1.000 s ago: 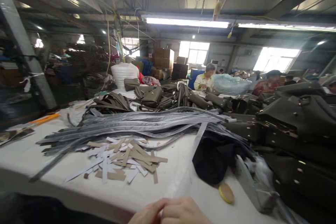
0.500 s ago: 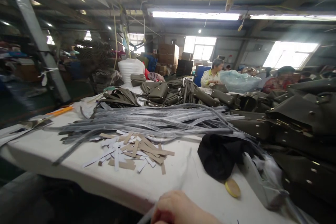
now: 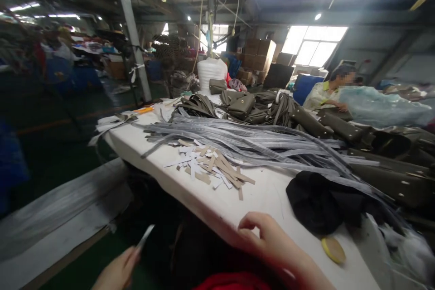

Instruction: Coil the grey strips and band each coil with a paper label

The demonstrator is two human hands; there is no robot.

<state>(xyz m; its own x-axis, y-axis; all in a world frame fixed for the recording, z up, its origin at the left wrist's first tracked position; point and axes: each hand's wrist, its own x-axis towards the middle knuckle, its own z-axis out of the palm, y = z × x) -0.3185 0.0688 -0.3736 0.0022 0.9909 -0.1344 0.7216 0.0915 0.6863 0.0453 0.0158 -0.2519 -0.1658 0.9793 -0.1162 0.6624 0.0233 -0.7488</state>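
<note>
My left hand [image 3: 118,267] is low at the lower left, in front of the table. Its thumb and fingers pinch a short, pale strip [image 3: 147,237], which points up and right; its exact kind I cannot make out. My right hand [image 3: 265,233] is at the near table edge, fingers curled with a gap by the thumb and nothing visible in them. Beyond it lies a loose heap of white and brown paper strips [image 3: 217,165]. Long grey straps [image 3: 238,138] stretch across the table behind the heap.
A black cloth [image 3: 316,201] and a round yellow-rimmed disc [image 3: 333,250] lie on the white table [image 3: 265,190] at right. Dark olive bags [image 3: 243,105] are piled behind. A person [image 3: 329,90] sits at the far side. A pale board [image 3: 68,217] is at lower left.
The view has swung left and down, so things on the table appear shifted. My left hand with the pale strip has come into view. More of my right hand and forearm shows.
</note>
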